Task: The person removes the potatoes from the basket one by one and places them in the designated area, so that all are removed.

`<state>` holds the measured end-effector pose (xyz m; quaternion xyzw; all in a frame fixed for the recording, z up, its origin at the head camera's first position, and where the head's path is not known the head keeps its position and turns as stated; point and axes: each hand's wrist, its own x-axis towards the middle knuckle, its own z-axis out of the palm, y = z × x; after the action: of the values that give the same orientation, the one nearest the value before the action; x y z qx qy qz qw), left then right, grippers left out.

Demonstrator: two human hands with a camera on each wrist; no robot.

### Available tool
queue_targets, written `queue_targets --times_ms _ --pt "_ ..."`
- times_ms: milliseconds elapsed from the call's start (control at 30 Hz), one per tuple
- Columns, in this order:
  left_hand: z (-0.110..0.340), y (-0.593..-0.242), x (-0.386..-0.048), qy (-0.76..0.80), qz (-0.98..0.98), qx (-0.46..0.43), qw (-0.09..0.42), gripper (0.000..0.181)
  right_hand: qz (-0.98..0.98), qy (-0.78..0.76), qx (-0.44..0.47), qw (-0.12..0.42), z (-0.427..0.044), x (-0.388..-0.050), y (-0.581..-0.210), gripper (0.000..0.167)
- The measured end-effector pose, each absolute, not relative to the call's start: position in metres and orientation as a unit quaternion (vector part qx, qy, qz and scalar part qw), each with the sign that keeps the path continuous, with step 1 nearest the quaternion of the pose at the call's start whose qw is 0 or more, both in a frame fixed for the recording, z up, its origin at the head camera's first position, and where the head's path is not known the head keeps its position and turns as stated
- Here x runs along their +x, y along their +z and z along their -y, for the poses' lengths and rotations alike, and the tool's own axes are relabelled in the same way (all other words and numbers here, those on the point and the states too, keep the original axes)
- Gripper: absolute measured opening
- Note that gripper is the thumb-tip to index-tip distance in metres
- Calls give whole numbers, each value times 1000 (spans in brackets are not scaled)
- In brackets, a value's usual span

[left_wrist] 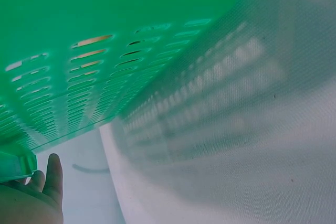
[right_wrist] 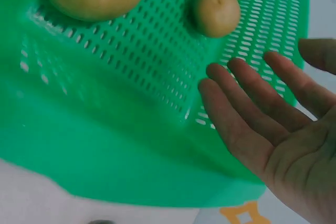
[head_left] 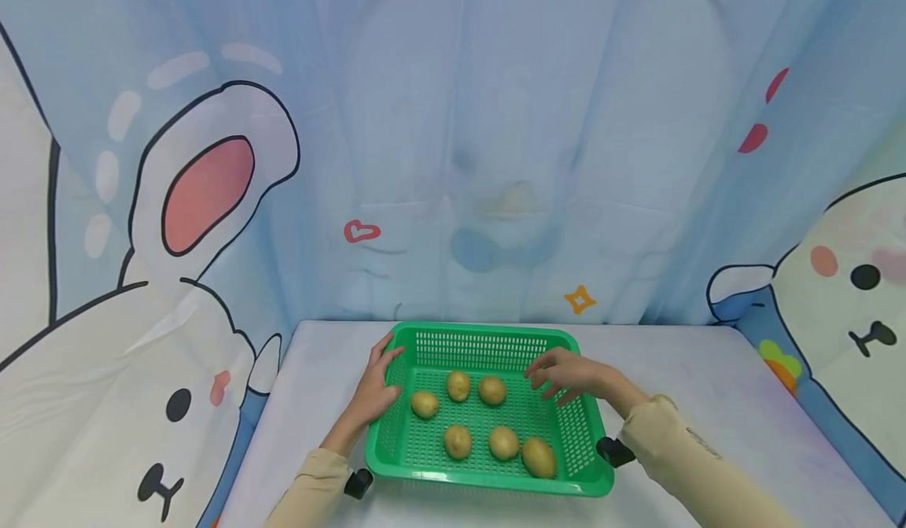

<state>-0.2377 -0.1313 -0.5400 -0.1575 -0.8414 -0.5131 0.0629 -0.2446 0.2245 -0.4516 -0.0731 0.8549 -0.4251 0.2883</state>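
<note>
A green plastic basket (head_left: 488,484) holds several potatoes, among them a large one (head_left: 539,457) near its front right corner and a small one (head_left: 425,404) at the left. My left hand (head_left: 375,390) is at the basket's left rim with its fingers extended; in the left wrist view its fingertips (left_wrist: 54,169) stand beside the rim. Over the right part of the basket hovers my right hand (head_left: 573,374), its fingers spread and slightly bent, holding nothing. Potatoes (right_wrist: 217,13) lie below and apart from that hand in the right wrist view.
The basket stands on a white-covered table (head_left: 665,371). Behind the table hangs a light blue curtain (head_left: 495,158) with cartoon figures, and more of it spreads along both sides.
</note>
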Motion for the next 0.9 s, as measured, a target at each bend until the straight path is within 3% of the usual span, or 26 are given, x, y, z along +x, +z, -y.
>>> queue_targets --times_ms 300,900 --pt "131 -541 -238 -510 843 -158 65 72 -851 -387 -76 347 -209 -241 -463 30" --pt "132 -542 -239 -512 841 -162 70 72 -858 -299 -66 412 -196 -236 -483 22"
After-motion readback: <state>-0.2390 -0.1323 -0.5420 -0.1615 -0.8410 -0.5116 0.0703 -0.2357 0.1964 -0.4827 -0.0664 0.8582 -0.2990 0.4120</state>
